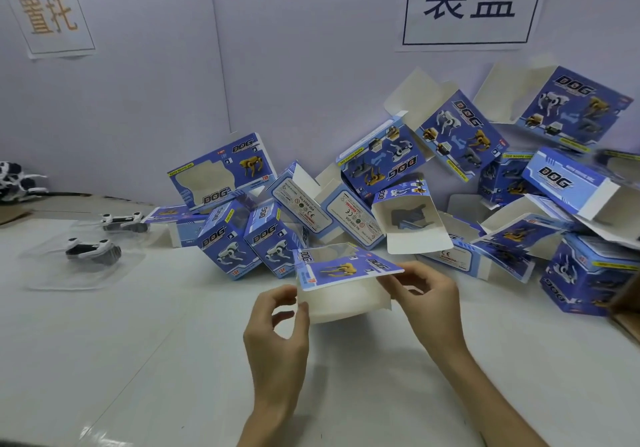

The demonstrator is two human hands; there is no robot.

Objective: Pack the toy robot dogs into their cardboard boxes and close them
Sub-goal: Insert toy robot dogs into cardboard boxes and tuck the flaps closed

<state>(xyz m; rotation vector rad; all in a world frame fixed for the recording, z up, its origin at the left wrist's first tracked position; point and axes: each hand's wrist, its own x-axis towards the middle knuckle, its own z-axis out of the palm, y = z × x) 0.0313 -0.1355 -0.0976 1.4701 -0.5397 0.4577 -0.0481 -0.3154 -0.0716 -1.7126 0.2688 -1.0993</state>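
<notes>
Cardboard box (343, 270) in blue and white is held by both hands a little over the white table (138, 360), and I take this box as my landmark. Its blue printed side, with a picture of a yellow dog and a cut-out window, faces up and is tilted. Its open end faces toward me, and the inside that I can see is plain white.

The left hand (277, 329) is at the left edge of the box. Its thumb and fingers are curled, and their tips pinch the white flap there. The right hand (426, 294) is at the right corner of the box. Its thumb and first finger are closed on the corner of the blue side, and the other fingers are bent below it.

Behind the box and to its right, a big pile of boxes (502, 183) of the same kind leans against the wall (294, 66); many of them have open flaps. One open box (408, 218) just behind my landmark shows a grey toy inside.

Far to the left of the box, two toy dogs (91, 251) in white and black lie on the table, each in a clear plastic tray (52, 273), well apart from the hands. On the wall above the box I see two paper signs (471, 0) with printed characters.
</notes>
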